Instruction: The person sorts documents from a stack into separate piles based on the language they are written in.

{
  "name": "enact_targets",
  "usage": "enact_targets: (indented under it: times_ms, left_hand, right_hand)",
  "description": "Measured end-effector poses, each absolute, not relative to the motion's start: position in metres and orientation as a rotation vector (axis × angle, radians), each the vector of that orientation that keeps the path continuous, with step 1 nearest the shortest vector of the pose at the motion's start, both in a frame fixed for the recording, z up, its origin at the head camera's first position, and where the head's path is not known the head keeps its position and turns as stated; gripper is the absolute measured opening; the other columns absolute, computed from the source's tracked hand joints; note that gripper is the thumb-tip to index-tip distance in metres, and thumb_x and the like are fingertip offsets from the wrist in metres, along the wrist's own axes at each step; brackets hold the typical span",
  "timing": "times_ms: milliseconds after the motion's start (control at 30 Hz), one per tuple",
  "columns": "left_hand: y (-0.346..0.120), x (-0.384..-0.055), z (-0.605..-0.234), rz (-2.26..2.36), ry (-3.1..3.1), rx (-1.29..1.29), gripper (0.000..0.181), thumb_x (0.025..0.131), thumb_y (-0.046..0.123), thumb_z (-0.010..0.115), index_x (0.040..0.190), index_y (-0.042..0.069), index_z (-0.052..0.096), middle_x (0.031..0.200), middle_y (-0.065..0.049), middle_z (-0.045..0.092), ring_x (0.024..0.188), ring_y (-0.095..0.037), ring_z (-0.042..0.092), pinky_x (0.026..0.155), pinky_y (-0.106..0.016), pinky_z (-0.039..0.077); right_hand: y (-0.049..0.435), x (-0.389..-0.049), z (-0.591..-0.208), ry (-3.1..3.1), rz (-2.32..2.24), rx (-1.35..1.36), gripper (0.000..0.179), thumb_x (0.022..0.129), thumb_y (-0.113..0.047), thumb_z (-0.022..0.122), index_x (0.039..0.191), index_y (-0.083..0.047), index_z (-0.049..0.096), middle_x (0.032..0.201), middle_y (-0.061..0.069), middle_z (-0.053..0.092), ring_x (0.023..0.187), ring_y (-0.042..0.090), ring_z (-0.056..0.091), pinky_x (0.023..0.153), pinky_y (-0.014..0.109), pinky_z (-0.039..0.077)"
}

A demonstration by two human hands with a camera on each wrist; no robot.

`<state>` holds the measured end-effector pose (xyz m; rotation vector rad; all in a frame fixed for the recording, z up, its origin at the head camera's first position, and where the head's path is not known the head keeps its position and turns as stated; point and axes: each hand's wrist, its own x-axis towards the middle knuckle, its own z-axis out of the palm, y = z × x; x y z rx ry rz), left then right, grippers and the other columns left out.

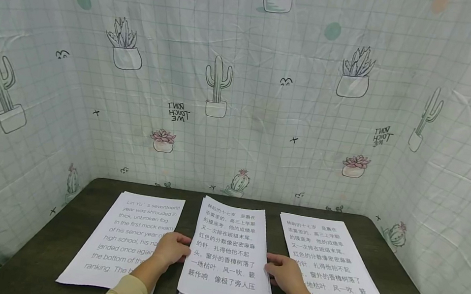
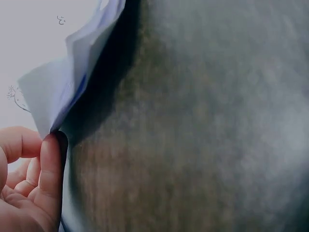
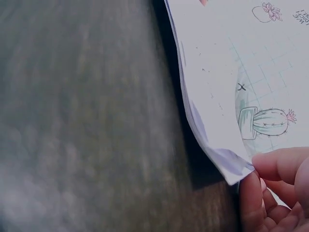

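Note:
A stack of printed paper sheets [image 1: 226,245] with Chinese text lies in the middle of the head view, its lower sheets slightly fanned out. At its left edge my left hand [image 1: 170,250] pinches the paper between thumb and fingers. My right hand [image 1: 286,273] grips the opposite edge at about the same height. Up close in the left wrist view, the fingertips of the left hand [image 2: 29,174] hold several bent sheets [image 2: 72,82]. The right wrist view shows the right hand [image 3: 275,188] pinching the sheets [image 3: 207,87], whose edge bows and creases near the fingertips.
To the left lies a stack of English-text paper [image 1: 125,237], partly behind the left forearm. Another Chinese-text stack [image 1: 336,264] lies on the right, partly covered by the right hand. All rest on a dark table [image 1: 39,260], with a cactus-print curtain [image 1: 257,115] around it.

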<state>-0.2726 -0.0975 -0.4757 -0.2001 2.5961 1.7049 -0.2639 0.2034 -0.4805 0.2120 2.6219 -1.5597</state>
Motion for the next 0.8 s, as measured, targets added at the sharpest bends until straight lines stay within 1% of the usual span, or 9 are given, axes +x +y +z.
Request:
enact_targets:
  times_ms: [67, 300, 467, 567, 700, 800]
  left_hand:
    - [-0.0967, -0.2724, -0.4741, 1.702, 2.604, -0.201, 0.032, 0.077, -0.002, 0.065, 0.108, -0.011, 0.067, 0.094, -0.018, 0.068, 0.067, -0.014, 0.064, 0.064, -0.031, 0.060]
    - [-0.0944, -0.2708, -0.4698, 1.661, 2.628, -0.182, 0.027, 0.077, 0.002, 0.073, 0.101, -0.010, 0.067, 0.090, -0.016, 0.067, 0.070, -0.016, 0.064, 0.062, -0.031, 0.058]
    - [-0.0955, -0.2699, -0.4706, 1.655, 2.645, -0.191, 0.025, 0.079, 0.001, 0.072, 0.101, -0.010, 0.068, 0.088, -0.015, 0.067, 0.068, -0.015, 0.062, 0.060, -0.030, 0.056]
    - [-0.0968, -0.2688, -0.4708, 1.699, 2.632, -0.210, 0.021, 0.080, 0.002, 0.071, 0.097, -0.010, 0.068, 0.085, -0.014, 0.067, 0.066, -0.014, 0.062, 0.059, -0.028, 0.056]
    - [-0.0985, -0.2675, -0.4708, 1.743, 2.643, -0.254, 0.015, 0.080, 0.005, 0.072, 0.088, -0.006, 0.068, 0.080, -0.012, 0.064, 0.062, -0.014, 0.058, 0.056, -0.027, 0.053]
    - [-0.0994, -0.2676, -0.4717, 1.769, 2.641, -0.280, 0.015, 0.081, 0.008, 0.073, 0.087, -0.005, 0.068, 0.080, -0.011, 0.064, 0.063, -0.014, 0.057, 0.056, -0.026, 0.052]
  right_hand:
    - [0.2029, -0.2636, -0.4802, 2.624, -1.566, 0.204, 0.041, 0.085, -0.005, 0.063, 0.125, 0.007, 0.062, 0.104, 0.016, 0.070, 0.085, 0.018, 0.065, 0.072, 0.039, 0.060]
    - [0.2011, -0.2628, -0.4779, 2.621, -1.576, 0.182, 0.042, 0.085, -0.005, 0.063, 0.125, 0.007, 0.061, 0.104, 0.015, 0.069, 0.085, 0.018, 0.066, 0.073, 0.039, 0.060]
    - [0.2009, -0.2624, -0.4769, 2.613, -1.573, 0.182, 0.042, 0.085, -0.005, 0.063, 0.125, 0.007, 0.061, 0.105, 0.017, 0.069, 0.086, 0.018, 0.065, 0.074, 0.040, 0.060]
    - [0.2010, -0.2619, -0.4766, 2.611, -1.580, 0.184, 0.042, 0.085, -0.004, 0.063, 0.125, 0.008, 0.061, 0.106, 0.017, 0.068, 0.086, 0.018, 0.065, 0.073, 0.039, 0.060]
    - [0.2014, -0.2619, -0.4777, 2.608, -1.587, 0.190, 0.042, 0.085, -0.004, 0.063, 0.125, 0.008, 0.061, 0.104, 0.017, 0.068, 0.086, 0.019, 0.066, 0.072, 0.038, 0.060]
    - [0.2019, -0.2620, -0.4789, 2.603, -1.592, 0.192, 0.042, 0.086, -0.004, 0.063, 0.126, 0.008, 0.061, 0.105, 0.018, 0.068, 0.087, 0.020, 0.067, 0.072, 0.038, 0.060]
